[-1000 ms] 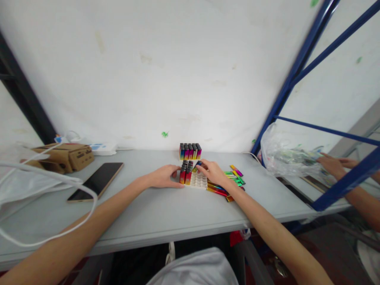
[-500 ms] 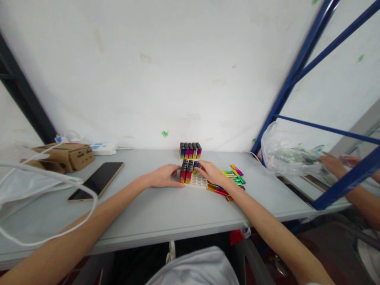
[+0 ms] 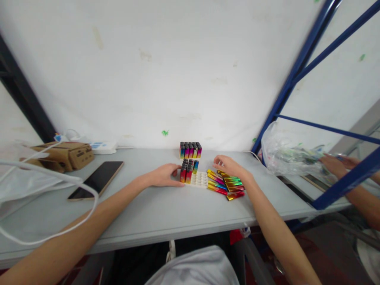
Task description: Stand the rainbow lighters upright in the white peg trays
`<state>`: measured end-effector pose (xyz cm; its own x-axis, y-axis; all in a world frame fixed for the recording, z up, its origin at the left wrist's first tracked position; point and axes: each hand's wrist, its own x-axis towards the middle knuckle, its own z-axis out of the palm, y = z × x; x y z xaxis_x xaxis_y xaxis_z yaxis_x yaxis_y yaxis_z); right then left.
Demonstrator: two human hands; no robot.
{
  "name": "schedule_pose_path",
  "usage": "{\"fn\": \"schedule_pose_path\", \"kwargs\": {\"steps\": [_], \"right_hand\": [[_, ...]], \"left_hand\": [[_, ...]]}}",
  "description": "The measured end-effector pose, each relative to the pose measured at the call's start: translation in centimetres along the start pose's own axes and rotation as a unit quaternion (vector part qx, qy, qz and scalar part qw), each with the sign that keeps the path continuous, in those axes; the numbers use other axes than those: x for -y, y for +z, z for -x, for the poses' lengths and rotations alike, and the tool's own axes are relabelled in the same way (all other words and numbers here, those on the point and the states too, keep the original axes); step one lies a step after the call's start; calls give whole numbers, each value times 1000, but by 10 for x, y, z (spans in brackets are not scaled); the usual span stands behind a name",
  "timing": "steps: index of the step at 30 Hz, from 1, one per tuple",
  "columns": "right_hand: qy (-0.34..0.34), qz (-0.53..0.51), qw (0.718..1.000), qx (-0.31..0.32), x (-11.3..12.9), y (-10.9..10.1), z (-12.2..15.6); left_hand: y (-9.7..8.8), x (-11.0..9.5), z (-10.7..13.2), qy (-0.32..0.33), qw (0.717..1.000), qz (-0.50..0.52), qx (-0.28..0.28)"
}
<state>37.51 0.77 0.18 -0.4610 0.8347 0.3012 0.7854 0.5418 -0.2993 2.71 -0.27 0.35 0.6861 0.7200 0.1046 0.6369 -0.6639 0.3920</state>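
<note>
A white tray with round holes point(image 3: 199, 180) lies on the table, its left part filled with upright red lighters point(image 3: 186, 174) with black tops. One blue-and-yellow lighter point(image 3: 195, 166) stands in its back row, beside them. My left hand point(image 3: 164, 175) is curved round the tray's left side, thumb at the front corner and fingers behind. Above the back of a pile of shiny multicoloured lighters point(image 3: 218, 186), right of the tray, is my right hand point(image 3: 227, 165). Its fingers are loosely bent and apart, with nothing visible in them.
Behind the tray stands a full block of lighters point(image 3: 190, 151). A phone point(image 3: 97, 180), a cardboard box point(image 3: 68, 155) and a white cable point(image 3: 94, 206) are on the left. On the right are a blue metal frame point(image 3: 285, 93), a plastic bag point(image 3: 276, 152) and another person's hands point(image 3: 334, 164).
My right hand has left the blue-and-yellow lighter standing in the tray and moved right, over the pile. My left hand stays at the tray.
</note>
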Motion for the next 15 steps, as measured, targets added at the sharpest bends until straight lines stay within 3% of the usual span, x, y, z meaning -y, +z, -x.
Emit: {"fn": "schedule_pose_path", "kwargs": {"steps": [3, 7, 12, 15], "right_hand": [[26, -34, 998, 40, -8, -8, 7], [15, -43, 996, 81, -4, -1, 6], [-13, -24, 1000, -5, 11, 12, -1], [12, -65, 997, -41, 21, 10, -4]], "left_hand": [[0, 0, 0, 0, 1000, 3, -3], [0, -1, 0, 3, 1000, 9, -5], [0, 0, 0, 10, 1000, 17, -3], [0, 0, 0, 12, 1000, 12, 4]]}}
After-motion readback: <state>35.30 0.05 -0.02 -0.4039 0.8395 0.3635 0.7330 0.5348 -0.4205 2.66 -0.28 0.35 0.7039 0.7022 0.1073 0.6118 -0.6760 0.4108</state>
